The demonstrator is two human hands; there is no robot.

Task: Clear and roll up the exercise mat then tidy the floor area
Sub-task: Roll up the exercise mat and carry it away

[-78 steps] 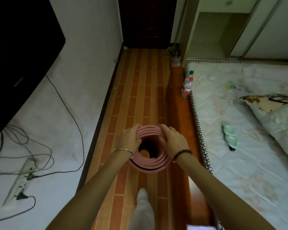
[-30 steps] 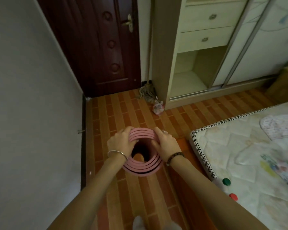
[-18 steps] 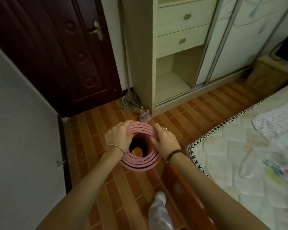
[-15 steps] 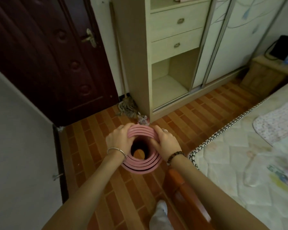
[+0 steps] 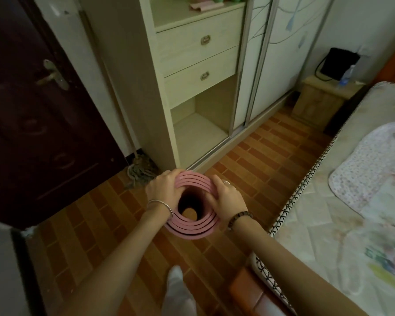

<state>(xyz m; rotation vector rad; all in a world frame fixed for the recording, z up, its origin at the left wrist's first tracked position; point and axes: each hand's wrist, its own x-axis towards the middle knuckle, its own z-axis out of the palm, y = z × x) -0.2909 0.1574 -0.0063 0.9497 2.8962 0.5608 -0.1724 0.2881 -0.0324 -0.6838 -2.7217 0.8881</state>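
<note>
Before the wardrobe (image 5: 198,42), above the floor (image 5: 100,215), the rolled pink mat (image 5: 192,226) is held end-on, its coils gapped. Left hand (image 5: 162,190) and right hand (image 5: 228,199) clasp its sides, fingers (image 5: 170,175) curled round it; a slack grip could let the loose coils unwind or telescope out

Dark door (image 5: 43,110) left; wardrobe (image 5: 198,42) ahead; mattress (image 5: 351,224) right; maybe mop head (image 5: 139,171) beside door.

My pink exercise mat (image 5: 189,231), dark brown door (image 5: 32,115), cream wardrobe (image 5: 192,39), orange-brown brick-patterned floor (image 5: 96,215), my silver bangle (image 5: 162,204), dark beaded bracelet (image 5: 238,218), floral mattress (image 5: 328,229)
</note>
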